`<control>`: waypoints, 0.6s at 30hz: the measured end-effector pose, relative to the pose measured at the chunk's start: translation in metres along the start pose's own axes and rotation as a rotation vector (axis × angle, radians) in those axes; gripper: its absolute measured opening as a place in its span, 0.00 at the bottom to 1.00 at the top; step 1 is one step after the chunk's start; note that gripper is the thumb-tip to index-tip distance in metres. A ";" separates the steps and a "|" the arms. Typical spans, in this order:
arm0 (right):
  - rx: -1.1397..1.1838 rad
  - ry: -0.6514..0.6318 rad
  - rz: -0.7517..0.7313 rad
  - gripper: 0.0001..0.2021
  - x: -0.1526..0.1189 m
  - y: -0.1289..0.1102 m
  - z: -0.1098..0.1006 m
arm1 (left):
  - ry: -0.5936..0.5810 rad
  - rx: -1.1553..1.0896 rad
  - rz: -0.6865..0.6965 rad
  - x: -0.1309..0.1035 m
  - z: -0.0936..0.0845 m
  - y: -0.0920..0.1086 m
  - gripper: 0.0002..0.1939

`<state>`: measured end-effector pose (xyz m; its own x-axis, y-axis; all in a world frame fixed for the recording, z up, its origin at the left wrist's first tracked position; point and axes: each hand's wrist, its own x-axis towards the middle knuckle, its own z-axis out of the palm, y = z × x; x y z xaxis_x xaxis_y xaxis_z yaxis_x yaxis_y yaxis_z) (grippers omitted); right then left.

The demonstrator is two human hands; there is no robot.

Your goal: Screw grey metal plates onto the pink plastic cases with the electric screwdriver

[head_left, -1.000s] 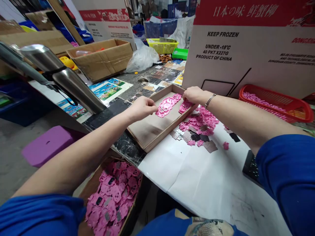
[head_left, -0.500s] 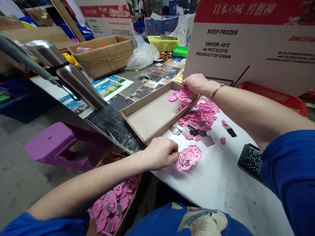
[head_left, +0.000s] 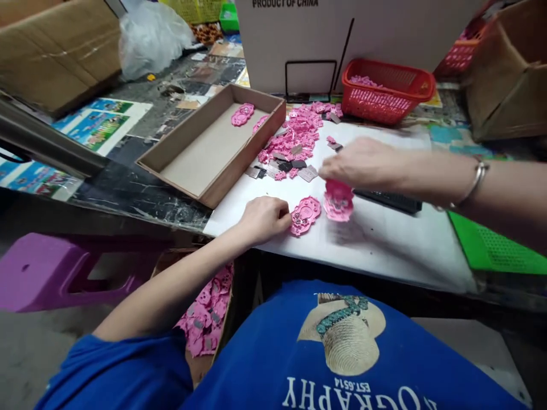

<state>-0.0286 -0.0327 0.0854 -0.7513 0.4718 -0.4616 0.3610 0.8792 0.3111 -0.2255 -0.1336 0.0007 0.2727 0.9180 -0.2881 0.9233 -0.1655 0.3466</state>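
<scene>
My left hand (head_left: pixel 267 219) is closed on the left edge of a pink plastic piece (head_left: pixel 306 215) with small metal parts, low over the white board. My right hand (head_left: pixel 356 162), a little blurred, grips a second pink piece (head_left: pixel 339 200) that hangs below its fingers, tilted. Beyond them lies a pile of small pink parts (head_left: pixel 299 134) with dark and grey plates (head_left: pixel 307 173) at its near side. The shallow cardboard tray (head_left: pixel 226 176) stands left of the pile, with a pink piece (head_left: pixel 242 114) near its far end and another partly hidden by its side wall.
A red basket (head_left: pixel 380 94) with pink parts stands behind the board. A black keyboard-like object (head_left: pixel 388 200) lies partly under my right forearm, and a green tray (head_left: pixel 499 242) is at right. Below left are a purple stool (head_left: pixel 38 273) and a box of pink pieces (head_left: pixel 209 313).
My right hand has left the tray and come over the board with a pink piece. A pink piece now lies in the tray's far end. The view has turned right and down.
</scene>
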 end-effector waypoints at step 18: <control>0.106 -0.137 0.149 0.14 -0.123 -0.024 0.120 | -0.025 -0.025 0.246 0.016 0.041 0.105 0.18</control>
<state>0.1213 -0.1039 0.0350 -0.6057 0.5956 -0.5277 0.5241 0.7976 0.2987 -0.1125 -0.1512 -0.0044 0.4952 0.8419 -0.2143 0.8214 -0.3735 0.4310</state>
